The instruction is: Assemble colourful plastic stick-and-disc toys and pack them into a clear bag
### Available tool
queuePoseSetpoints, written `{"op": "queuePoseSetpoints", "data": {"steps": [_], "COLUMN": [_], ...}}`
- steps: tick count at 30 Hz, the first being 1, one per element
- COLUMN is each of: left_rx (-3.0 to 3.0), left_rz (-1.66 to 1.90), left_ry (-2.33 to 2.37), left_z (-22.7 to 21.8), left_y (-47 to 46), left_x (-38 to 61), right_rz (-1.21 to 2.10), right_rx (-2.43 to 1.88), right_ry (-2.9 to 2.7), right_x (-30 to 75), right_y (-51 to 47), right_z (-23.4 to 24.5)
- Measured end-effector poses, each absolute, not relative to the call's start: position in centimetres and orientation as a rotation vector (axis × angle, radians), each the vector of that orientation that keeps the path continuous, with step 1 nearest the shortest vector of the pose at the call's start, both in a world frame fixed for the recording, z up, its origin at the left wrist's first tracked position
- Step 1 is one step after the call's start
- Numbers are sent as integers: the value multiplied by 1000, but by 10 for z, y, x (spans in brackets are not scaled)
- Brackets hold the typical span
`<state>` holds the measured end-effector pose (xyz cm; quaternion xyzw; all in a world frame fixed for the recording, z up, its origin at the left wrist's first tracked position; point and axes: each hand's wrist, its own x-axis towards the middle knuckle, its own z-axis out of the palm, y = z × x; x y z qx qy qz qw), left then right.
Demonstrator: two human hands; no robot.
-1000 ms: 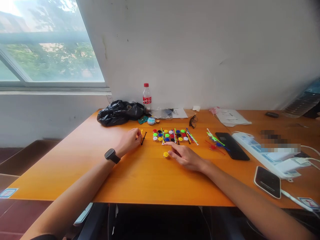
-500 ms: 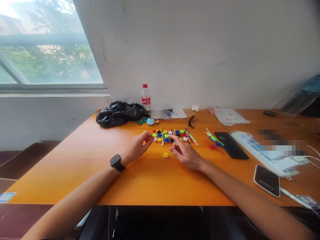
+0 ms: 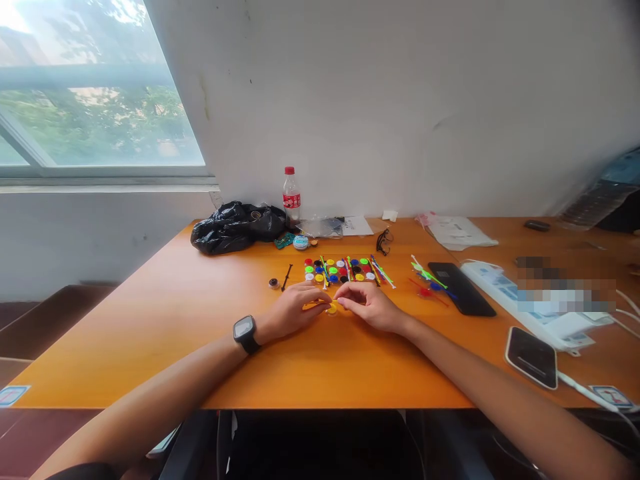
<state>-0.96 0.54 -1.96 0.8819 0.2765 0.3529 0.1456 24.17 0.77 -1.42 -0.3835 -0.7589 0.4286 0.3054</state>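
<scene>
A small yellow disc [image 3: 332,309] sits on the table between my two hands. My left hand [image 3: 296,311] has its thumb and fingertips closed at the disc's left edge. My right hand [image 3: 374,308] pinches a small yellow piece [image 3: 335,301] just above the disc; its full shape is hidden by the fingers. Just beyond my hands lie rows of coloured discs [image 3: 333,271] with thin coloured sticks [image 3: 382,272] laid among them. Left of these rows are a black disc [image 3: 273,283] and a black stick [image 3: 287,277], side by side.
More coloured sticks [image 3: 423,272] lie right of the rows, next to a black phone [image 3: 457,289]. Farther right are a white power strip [image 3: 520,303] and a white-edged device [image 3: 531,357] on a cable. At the back stand a black plastic bag [image 3: 235,228] and a cola bottle [image 3: 291,200].
Both hands have drawn back from the rows toward the yellow disc and closed in around it. The black disc and black stick, hidden before, now show. The right fingers now pinch a yellow piece.
</scene>
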Motion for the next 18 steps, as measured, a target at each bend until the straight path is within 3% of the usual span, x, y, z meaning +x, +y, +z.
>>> {"op": "queuePoseSetpoints", "data": {"steps": [8,18], "left_rx": [2535,2602], "left_rz": [951,885], "left_ry": [762,796], "left_z": [-18,-25], "left_y": [3,9], "left_x": [-8,-10], "right_rz": [1568,1498], "right_rx": [-1163,-1083], "right_ry": [-1747,-1795], "right_x": [250,246], "right_y": [16,21], "right_z": [-16,-31]}}
